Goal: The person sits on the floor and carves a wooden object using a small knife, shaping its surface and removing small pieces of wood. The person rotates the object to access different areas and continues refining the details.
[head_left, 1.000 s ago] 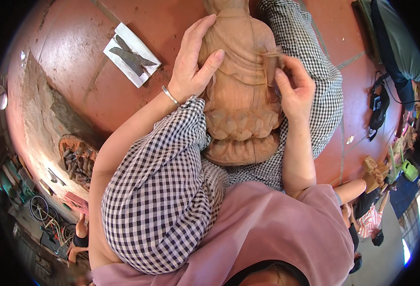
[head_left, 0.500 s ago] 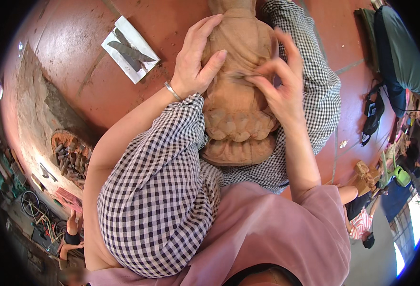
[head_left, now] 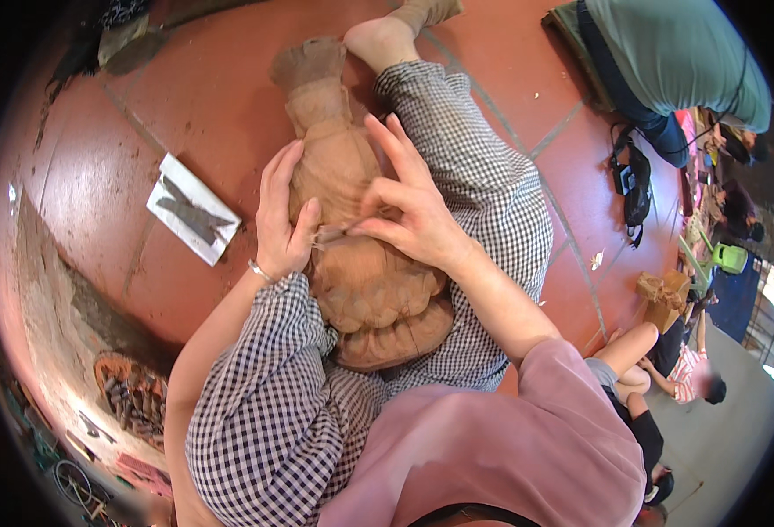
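Left hand (head_left: 280, 220): long fingers straight and close together, thumb out to the side, laid on the left flank of the carved wooden figure (head_left: 374, 294). Right hand (head_left: 417, 211): thumb and index pinching a thin piece (head_left: 338, 232) at the figure's front, other fingers raised; piece blurred, kind unclear. Figure lies between the checked trouser legs (head_left: 501, 211), base near, narrow end far. Red tile floor (head_left: 457, 114): white sheet (head_left: 185, 180) with dark flat strips at left, black bag (head_left: 634, 189) at right. Other people at right, near and far.
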`<state>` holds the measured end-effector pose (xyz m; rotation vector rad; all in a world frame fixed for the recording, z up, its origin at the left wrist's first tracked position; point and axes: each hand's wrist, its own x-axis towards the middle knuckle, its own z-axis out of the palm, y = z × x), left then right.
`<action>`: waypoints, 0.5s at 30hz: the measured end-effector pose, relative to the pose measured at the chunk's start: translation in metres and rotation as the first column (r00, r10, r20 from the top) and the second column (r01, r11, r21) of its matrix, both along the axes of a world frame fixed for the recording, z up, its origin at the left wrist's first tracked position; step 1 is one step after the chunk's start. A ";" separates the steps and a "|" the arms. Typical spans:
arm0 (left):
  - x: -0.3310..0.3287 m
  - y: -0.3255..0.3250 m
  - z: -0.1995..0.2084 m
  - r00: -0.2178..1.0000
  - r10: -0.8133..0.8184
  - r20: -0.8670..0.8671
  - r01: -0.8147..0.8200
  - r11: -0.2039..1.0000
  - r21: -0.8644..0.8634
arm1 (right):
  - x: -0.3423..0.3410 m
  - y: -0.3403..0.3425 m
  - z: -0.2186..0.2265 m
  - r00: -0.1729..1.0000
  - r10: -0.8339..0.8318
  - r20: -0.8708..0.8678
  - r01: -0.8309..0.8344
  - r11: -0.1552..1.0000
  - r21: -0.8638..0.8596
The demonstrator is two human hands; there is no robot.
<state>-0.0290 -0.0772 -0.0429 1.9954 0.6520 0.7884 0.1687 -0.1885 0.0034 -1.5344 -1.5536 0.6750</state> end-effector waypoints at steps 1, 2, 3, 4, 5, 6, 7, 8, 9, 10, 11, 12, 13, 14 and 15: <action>-0.001 -0.001 0.001 1.000 0.005 -0.007 -0.005 1.000 0.001 | 0.007 -0.006 -0.004 1.000 -0.007 -0.014 0.007 1.000 -0.004; -0.001 -0.001 0.001 1.000 0.003 -0.001 -0.003 1.000 -0.017 | 0.013 -0.012 -0.008 1.000 -0.013 -0.029 0.013 1.000 -0.013; -0.002 0.000 0.000 1.000 0.006 0.008 -0.006 1.000 -0.019 | 0.017 -0.016 -0.009 0.999 -0.019 -0.043 0.018 1.000 -0.022; 0.000 0.000 -0.004 1.000 0.005 0.018 -0.005 1.000 -0.022 | 0.013 -0.016 -0.010 0.998 -0.016 -0.066 0.016 1.000 0.003; 0.000 -0.001 -0.006 1.000 0.012 0.022 -0.011 1.000 -0.028 | 0.008 -0.011 -0.004 1.000 -0.022 0.014 0.022 0.999 0.032; 0.000 -0.001 -0.006 1.000 0.017 0.015 -0.017 1.000 -0.015 | -0.001 -0.002 0.000 0.999 -0.017 0.037 0.015 0.999 0.042; -0.001 0.000 -0.006 1.000 0.017 0.003 -0.017 1.000 -0.015 | -0.007 0.005 0.003 0.998 -0.011 0.056 0.008 0.998 0.057; -0.002 0.000 -0.005 1.000 0.016 -0.009 -0.016 1.000 -0.014 | -0.008 0.005 0.007 0.998 -0.011 0.064 0.009 0.999 0.039; -0.001 0.000 -0.005 1.000 0.015 -0.021 -0.015 1.000 -0.013 | -0.005 0.001 0.007 0.997 -0.039 0.062 0.036 0.998 0.044; 0.000 0.000 -0.006 1.000 0.008 0.006 -0.008 1.000 -0.009 | 0.000 -0.006 0.001 0.996 -0.065 0.059 0.062 0.997 0.051; -0.001 0.000 -0.005 1.000 0.010 0.002 -0.010 1.000 -0.009 | 0.003 -0.013 -0.003 0.994 -0.090 0.055 0.086 0.995 0.057; -0.002 0.000 -0.004 1.000 0.011 -0.002 -0.011 1.000 -0.008 | 0.008 -0.020 -0.004 0.991 -0.130 0.017 0.129 0.990 0.054; -0.002 -0.001 -0.004 1.000 0.012 -0.004 -0.012 1.000 -0.013 | 0.008 -0.022 -0.008 0.992 -0.128 0.007 0.128 0.989 0.068; -0.001 -0.001 -0.003 1.000 0.012 0.007 -0.012 1.000 -0.017 | 0.006 -0.023 -0.011 0.992 -0.126 -0.004 0.126 0.989 0.082; -0.001 -0.001 -0.003 1.000 0.010 0.001 -0.010 1.000 -0.016 | 0.004 -0.023 -0.013 0.992 -0.123 -0.014 0.124 0.988 0.097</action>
